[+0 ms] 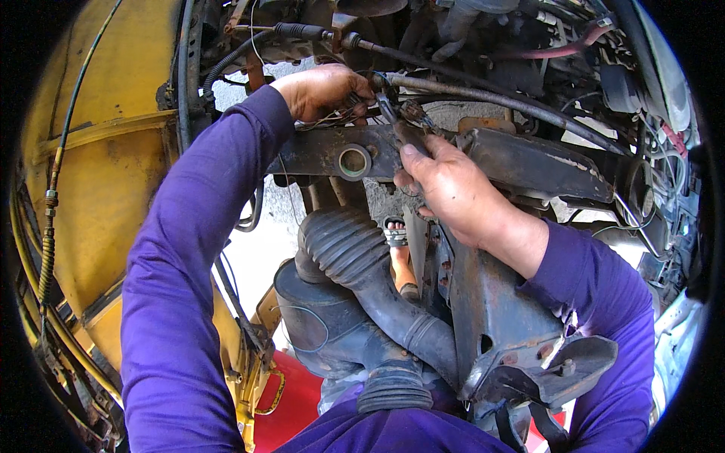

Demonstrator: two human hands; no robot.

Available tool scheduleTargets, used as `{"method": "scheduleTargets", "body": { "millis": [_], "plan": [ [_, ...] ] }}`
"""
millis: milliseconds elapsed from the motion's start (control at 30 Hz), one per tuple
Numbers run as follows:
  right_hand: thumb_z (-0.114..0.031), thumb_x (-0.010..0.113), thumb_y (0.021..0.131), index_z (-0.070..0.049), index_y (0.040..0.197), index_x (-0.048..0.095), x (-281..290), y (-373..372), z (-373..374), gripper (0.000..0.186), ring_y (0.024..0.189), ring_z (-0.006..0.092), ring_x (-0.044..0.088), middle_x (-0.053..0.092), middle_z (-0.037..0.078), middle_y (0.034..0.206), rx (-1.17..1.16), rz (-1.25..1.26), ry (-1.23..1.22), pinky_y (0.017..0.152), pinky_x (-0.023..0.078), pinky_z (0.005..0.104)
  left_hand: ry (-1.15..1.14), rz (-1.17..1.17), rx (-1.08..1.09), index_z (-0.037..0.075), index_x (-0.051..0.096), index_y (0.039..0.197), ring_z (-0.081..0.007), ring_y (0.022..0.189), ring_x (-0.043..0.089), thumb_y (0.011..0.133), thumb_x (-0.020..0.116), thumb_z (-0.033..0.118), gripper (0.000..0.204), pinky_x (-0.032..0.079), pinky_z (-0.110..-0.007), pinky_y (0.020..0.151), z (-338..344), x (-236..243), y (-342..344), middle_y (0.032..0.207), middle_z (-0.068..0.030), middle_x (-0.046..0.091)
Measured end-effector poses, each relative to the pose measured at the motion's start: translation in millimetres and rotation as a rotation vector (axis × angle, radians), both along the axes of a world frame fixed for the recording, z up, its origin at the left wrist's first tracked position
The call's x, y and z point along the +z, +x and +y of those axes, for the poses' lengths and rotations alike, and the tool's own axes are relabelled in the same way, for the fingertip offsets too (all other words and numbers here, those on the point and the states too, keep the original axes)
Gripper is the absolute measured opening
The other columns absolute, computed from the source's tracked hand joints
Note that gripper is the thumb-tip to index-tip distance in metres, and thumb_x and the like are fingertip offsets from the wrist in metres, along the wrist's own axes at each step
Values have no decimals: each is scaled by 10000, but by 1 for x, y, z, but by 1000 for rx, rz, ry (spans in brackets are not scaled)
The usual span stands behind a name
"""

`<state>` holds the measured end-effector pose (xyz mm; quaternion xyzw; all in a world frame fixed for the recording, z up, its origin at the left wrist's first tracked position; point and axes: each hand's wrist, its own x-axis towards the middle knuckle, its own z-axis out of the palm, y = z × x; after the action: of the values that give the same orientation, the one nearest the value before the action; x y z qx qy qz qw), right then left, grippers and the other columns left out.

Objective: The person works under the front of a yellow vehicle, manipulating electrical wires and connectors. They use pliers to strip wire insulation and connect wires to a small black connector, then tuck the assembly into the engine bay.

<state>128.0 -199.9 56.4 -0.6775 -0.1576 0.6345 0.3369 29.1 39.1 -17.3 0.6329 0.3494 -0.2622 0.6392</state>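
Note:
My left hand [323, 92] is closed on a bundle of thin wires [330, 119] above a dark metal crossbeam [302, 154]. Its fingertips meet close to the jaws of a pair of pliers [388, 110]. My right hand [457, 185] is wrapped round the dark handles of these pliers, which tilt up and to the left. Just right of the jaws, a cluster of loose wire ends [417, 113] shows. What lies between the jaws is too small to make out.
A ribbed black air hose [347, 245] and a dark round canister [302, 283] fill the space below the beam. Yellow panels [113, 181] stand at left. A long sheathed cable [498, 102] crosses behind my hands. Part of a sandalled foot [396, 235] shows below.

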Motion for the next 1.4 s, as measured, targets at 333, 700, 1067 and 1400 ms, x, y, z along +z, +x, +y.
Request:
{"method": "scheduleTargets", "body": {
  "millis": [333,700,1067,1400],
  "plan": [
    [-287,533,1051,92,1236,580,-3,-4,-1,424,1106,434,662,689,304,1103,60,-196,101,976,491,456,-209,-37,91,31,732,991,-175,780,666,951,647,246,234,545,-372,762,6,-7,-7,915,-81,721],
    [-318,499,1091,-61,1117,560,0,-8,1,265,763,102,521,574,10,867,-41,-50,36,614,453,272,219,-77,-69,-18,761,1071,-214,882,663,852,818,481,547,518,-366,843,-20,22,-5,960,-123,745],
    [-323,511,1082,-81,1208,547,-2,-9,-1,275,807,94,497,578,5,919,-92,4,-8,625,427,268,464,-180,-76,-25,785,1017,-216,807,702,816,843,503,568,555,-379,774,-29,13,-6,885,-158,760],
    [-408,495,1070,-112,1205,581,15,-3,2,337,980,150,541,634,42,1047,-188,205,-84,808,463,390,387,-197,-138,-15,774,998,-196,787,686,724,900,533,626,543,-354,757,-20,14,-12,836,-123,739]
  ]
}}
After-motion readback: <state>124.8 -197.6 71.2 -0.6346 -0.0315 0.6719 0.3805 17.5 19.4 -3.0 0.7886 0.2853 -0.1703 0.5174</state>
